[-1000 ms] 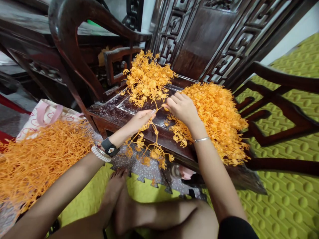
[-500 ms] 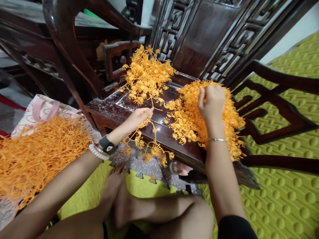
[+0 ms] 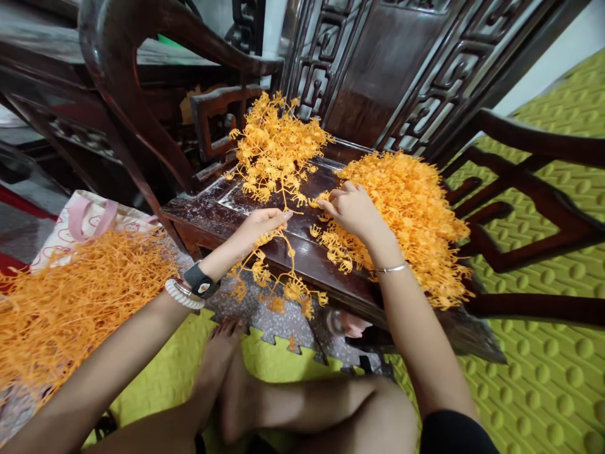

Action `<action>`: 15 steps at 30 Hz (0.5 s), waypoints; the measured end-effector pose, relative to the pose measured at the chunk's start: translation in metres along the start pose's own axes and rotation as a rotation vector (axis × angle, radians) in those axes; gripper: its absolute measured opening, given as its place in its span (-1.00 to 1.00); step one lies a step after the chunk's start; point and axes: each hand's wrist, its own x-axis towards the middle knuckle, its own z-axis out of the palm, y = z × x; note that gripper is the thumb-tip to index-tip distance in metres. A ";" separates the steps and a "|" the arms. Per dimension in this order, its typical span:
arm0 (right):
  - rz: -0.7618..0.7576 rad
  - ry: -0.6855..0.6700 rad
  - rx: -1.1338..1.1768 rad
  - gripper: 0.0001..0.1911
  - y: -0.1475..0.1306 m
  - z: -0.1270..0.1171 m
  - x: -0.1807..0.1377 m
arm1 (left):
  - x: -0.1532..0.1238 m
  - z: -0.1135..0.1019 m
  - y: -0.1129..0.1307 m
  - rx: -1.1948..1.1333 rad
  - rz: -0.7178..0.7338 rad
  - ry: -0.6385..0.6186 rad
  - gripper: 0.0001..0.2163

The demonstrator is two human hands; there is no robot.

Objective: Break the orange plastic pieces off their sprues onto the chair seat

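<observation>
My left hand pinches the thin stem of a branching orange plastic flower spray. The spray's lower twigs hang past the front edge of the dark wooden chair seat. Close to its right, my right hand is closed, thumb and fingertips together at a small orange plastic flower piece; the fingers partly hide it. Under and beyond that hand spreads a heap of loose orange flower pieces. A bunch of flowered orange sprays lies behind my left hand.
Bare orange plastic stems are piled on the left, against a white bag with pink handles. Carved chair arms rise at both sides. Yellow foam mats cover part of the floor, around my bare feet.
My right hand has moved left and toward me from over the heap, to near the stem. My left hand stays almost in place, still pinching the spray.
</observation>
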 end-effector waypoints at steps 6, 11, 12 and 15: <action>-0.114 0.138 0.382 -0.66 -0.010 -0.001 0.004 | -0.003 0.001 0.003 0.058 -0.016 -0.022 -0.68; 0.074 0.200 1.114 -0.46 -0.032 0.008 0.009 | -0.003 0.002 0.006 0.107 -0.020 -0.045 -0.64; 0.095 0.152 1.229 -0.44 -0.036 0.010 0.010 | -0.003 0.002 0.006 0.114 -0.015 -0.047 -0.64; 0.093 0.055 1.384 -0.44 -0.043 0.013 0.010 | -0.002 0.001 0.005 0.148 0.008 -0.070 -0.64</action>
